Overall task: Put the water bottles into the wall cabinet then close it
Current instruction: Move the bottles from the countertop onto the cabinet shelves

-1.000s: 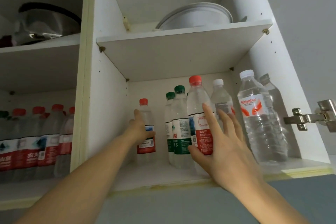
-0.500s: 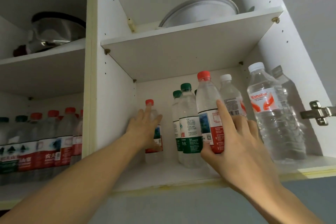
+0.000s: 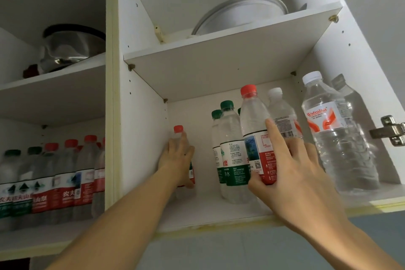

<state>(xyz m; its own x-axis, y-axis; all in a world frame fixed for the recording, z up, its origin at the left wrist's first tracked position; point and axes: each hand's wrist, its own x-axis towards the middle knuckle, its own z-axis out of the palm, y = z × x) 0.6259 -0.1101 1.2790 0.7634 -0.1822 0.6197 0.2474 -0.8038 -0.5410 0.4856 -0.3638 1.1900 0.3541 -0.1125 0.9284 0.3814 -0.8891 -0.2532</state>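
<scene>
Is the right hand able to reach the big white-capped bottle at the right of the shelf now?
Probably yes. The right hand holds the red-capped bottle, so it must let go first. The big white-capped bottle stands at the shelf front, just to the right, with nothing in between.

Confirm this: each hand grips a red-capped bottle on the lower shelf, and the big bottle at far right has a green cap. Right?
Not quite. The head view shows the big bottle has a white cap. Otherwise correct: the left hand and right hand each grip a red-capped bottle.

Both arms reach up — hands (image 3: 178, 160) (image 3: 291, 173) curled (thumbs underneath), gripping.
</scene>
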